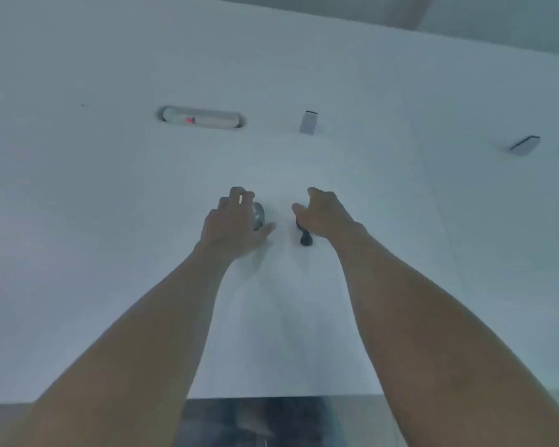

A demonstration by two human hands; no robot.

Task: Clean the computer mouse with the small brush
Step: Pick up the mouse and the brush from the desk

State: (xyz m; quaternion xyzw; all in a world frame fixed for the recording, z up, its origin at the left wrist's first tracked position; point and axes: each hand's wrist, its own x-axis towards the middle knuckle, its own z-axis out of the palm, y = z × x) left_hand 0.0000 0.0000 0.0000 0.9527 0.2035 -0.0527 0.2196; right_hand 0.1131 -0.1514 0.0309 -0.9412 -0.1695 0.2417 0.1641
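Observation:
A grey computer mouse [259, 215] lies on the white table [110, 221] near the middle. My left hand [236, 224] covers it from the left, with fingers curled over its top and the thumb along its near right side. A small dark brush [305, 237] lies just right of the mouse; only its near end shows. My right hand [325, 214] hovers over the rest of the brush with loosely bent fingers, its thumb spread to the left and off the brush. The picture is blurred.
At the back of the table are an oval cable slot [202, 118] with a red light, a small grey block [309, 122] and a flat dark-edged device [525, 145] to the right. The table's front edge [271, 396] runs close to me.

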